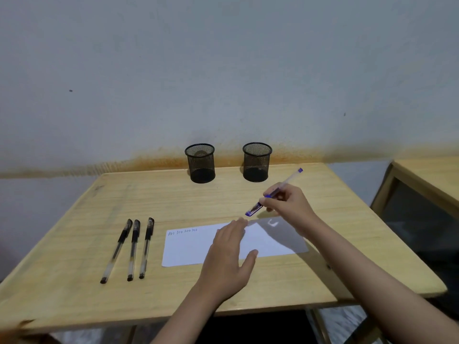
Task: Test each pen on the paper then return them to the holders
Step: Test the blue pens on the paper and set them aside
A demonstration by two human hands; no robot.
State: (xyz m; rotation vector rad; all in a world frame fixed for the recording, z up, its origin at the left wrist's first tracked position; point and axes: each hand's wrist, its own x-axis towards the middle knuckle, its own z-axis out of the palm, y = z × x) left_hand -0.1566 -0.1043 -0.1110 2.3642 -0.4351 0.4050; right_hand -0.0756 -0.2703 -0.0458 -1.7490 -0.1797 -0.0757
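Blue pen [274,193] is in the right hand [289,204], grip clamped on the barrel mid-length, fingers curled round it. Pen is off the tabletop [173,194], tilted: capped end low and pointing at the paper's far edge, tail end up and aimed toward the far right corner. Cap looks on; too blurred to be sure.

Paper [188,247] lies flat near the middle of the tabletop, long side running parallel to the near edge. Small blue handwriting at its far left corner, four short repeats. Right part of the sheet is under the right hand's shadow.

Left hand [229,256] is flat on the paper, palm down, fingers spread and pointing at the far edge, thumb out toward the right. Grip apart, holding nothing, just pressing the sheet.

Three black pens [133,248] lie left of the paper, side by side, roughly parallel, capped ends toward the far edge. Near each other but not touching, clear of the sheet.

Two black mesh holders stand upright at the far edge against the wall: left holder [200,163] and right holder [256,162], well apart. No pens stick out above either rim.
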